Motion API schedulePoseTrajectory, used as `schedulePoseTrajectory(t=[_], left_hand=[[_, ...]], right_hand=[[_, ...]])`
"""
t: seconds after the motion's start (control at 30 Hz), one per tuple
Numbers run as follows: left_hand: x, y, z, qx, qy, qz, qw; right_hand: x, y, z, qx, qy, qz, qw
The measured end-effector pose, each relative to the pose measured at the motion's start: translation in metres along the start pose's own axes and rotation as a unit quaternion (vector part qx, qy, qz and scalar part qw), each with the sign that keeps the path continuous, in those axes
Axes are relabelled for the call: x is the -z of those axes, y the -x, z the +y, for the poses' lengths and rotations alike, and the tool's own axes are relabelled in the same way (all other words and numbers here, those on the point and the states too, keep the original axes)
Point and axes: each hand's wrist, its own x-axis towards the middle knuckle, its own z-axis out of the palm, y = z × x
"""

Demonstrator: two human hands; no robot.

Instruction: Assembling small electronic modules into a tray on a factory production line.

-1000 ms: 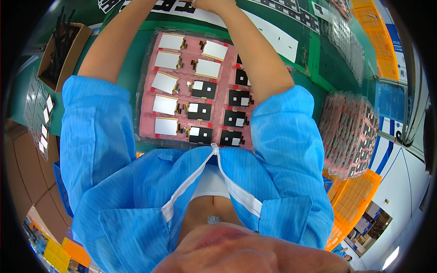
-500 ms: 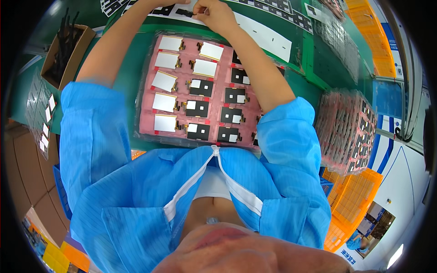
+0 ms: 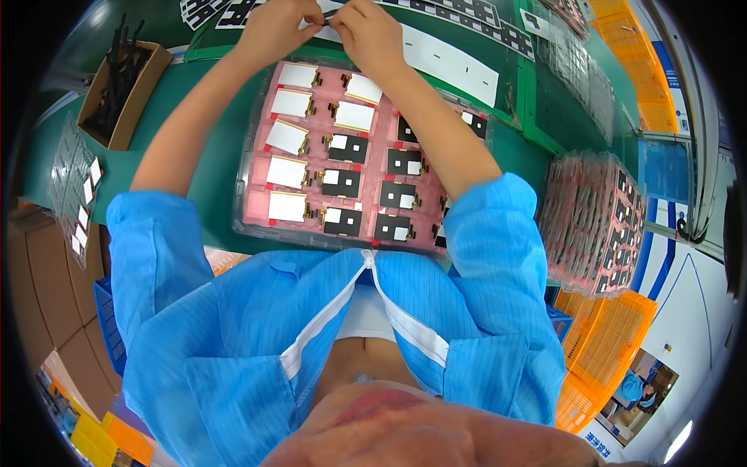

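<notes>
Past the far edge of the pink tray, both my hands meet fingertip to fingertip. Between them is a small dark piece [image 3: 327, 22], thin and mostly hidden by the fingers. My left hand [image 3: 278, 33] is closed in a pinch at its left side. From the right, my right hand [image 3: 369, 37] pinches it too. Under the right hand lies a long white backing sheet [image 3: 447, 66] with a few small dark marks. The pink tray [image 3: 370, 167] holds rows of flat parts with short connector tails: white-faced panels [image 3: 289, 173] at left, black-faced ones [image 3: 341, 184] farther right.
Sheets of black cut-outs [image 3: 459, 19] lie along the far side. An open cardboard box [image 3: 128, 117] with black strips stands left, near a clear tray [image 3: 68, 175]. Stacked pink trays [image 3: 587, 226] rise at right, above an orange crate [image 3: 611, 350]. Green edging [image 3: 529, 93] crosses the table.
My left hand has drawn back toward me into fuller view, and both hands now meet. The dark piece is off the white sheet, between my fingers. The pink tray appears shifted slightly.
</notes>
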Motion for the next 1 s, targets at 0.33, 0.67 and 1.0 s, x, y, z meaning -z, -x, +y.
schedulePoseTrajectory(t=[0.33,0.67,1.0], left_hand=[[-0.005,-0.018,0.085,0.160,-0.202,0.010,0.966],[-0.023,-0.011,-0.029,0.360,-0.290,-0.138,0.876],[-0.048,0.007,-0.108,0.364,-0.235,-0.248,0.866]], right_hand=[[0.067,0.000,-0.001,0.127,0.082,0.111,0.982],[0.140,0.016,-0.023,-0.060,-0.059,0.123,0.989],[0.222,0.078,-0.041,-0.183,-0.028,0.166,0.969]])
